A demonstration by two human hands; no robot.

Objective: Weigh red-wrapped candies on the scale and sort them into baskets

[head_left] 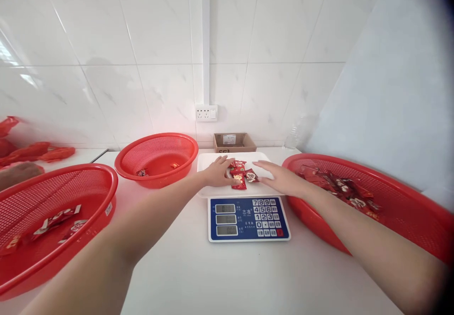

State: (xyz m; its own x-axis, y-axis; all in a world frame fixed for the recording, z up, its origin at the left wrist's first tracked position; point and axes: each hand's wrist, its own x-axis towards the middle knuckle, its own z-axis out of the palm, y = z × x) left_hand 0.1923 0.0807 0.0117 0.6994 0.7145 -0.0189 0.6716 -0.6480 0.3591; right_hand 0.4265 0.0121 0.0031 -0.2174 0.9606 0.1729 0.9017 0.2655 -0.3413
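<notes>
- Head view, position: a small cluster of red packets [239, 181] is seen on the white tray [254, 192] of a scale [248, 232], grouped near the tray's middle, between the 2 hands.
- Head view, left hand: the left hand [215, 170] is held at the left side of the cluster, with thumb and fingers parted around its edge; whether a packet is touched by them cannot be told.
- Head view, right hand: the right hand [280, 178] is held at the right side with thumb and fingers spread wide, nothing being gripped; 1 dark packet with a pale print is seen just beside the thumb.
- Head view, weight and stiffness: the packets are judged to be light, being small, and their wrappers to be thin and pliable; how firm the contents are is hidden.
- Head view, surface: a shine is shown by the wrappers, so some sliding over the smooth tray and over each other is to be expected.
- Head view, hold: each packet is best taken across its filled middle, between thumb and fingertips, with light pressure in case the contents are brittle.
- Head view, surroundings: more wrapped pieces are heaped in the right basket [407, 223], overlapping, where separate holds would be harder to find.
</notes>
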